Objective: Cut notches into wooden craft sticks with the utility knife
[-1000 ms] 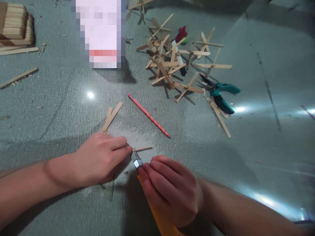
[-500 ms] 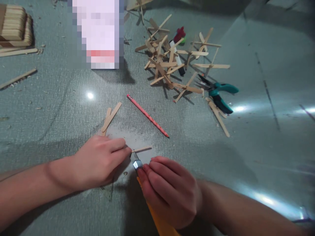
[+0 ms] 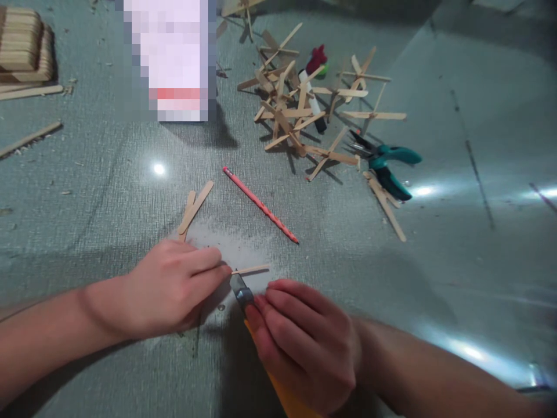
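My left hand (image 3: 183, 284) is closed, pinching one end of a narrow wooden craft stick (image 3: 255, 269) that points to the right. My right hand (image 3: 307, 342) wraps around a yellow-handled utility knife (image 3: 242, 294). Its blade touches the stick just beyond my left fingertips. Pale dust (image 3: 243, 249) lies on the table beneath the stick. Close by my left hand, two or more loose craft sticks (image 3: 198, 206) overlap. A pink pencil (image 3: 261, 204) lies above the stick.
Crossed craft-stick pieces (image 3: 287, 110) are heaped at the back, with a white marker (image 3: 311, 96) among them. Teal-handled pliers (image 3: 385, 159) rest at the heap's right. Bundled craft sticks (image 3: 26, 46) lie at the far left. A blurred-out pale object (image 3: 174, 58) stands at the back.
The knife blade and the free end of the stick have shifted slightly down toward me. My right hand has moved slightly right and down; both grips are unchanged.
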Motion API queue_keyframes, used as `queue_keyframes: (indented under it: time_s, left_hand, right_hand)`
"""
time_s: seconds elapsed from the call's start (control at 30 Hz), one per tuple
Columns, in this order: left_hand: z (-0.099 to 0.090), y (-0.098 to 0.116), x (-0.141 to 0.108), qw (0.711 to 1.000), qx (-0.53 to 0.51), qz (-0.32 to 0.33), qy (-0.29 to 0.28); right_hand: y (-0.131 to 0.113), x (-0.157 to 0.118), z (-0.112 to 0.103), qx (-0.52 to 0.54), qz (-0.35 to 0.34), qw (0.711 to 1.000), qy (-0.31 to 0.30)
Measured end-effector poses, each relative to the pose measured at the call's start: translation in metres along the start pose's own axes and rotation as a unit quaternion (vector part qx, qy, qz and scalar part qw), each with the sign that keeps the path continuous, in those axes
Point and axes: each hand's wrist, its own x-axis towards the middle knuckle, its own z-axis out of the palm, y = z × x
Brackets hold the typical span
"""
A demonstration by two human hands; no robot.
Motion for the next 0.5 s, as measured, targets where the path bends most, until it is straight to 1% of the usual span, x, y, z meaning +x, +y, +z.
queue_keyframes:
  time_s: [0.13,0.27,0.43,0.5]
  left_hand:
    - [0.0032,0.0087,-0.0018,0.999,0.006,-0.029,0.015]
    - [0.0041,0.0105,-0.001,0.999,0.003,-0.03,0.023]
    - [0.0056,0.0096,-0.0018,0.999,0.015,-0.031,0.034]
    - [0.0057,0.0095,-0.0021,0.999,0.022,-0.025,0.037]
  right_hand:
    - [-0.003,-0.0008,0.002,-0.003,-0.009,1.0,0.027]
    - [-0.0023,-0.003,0.0024,0.002,-0.004,1.0,-0.003]
    - [0.0011,-0.0034,0.0036,0.008,-0.033,0.999,0.027]
    - [0.0021,-0.002,0.0024,0.002,-0.029,0.999,0.016]
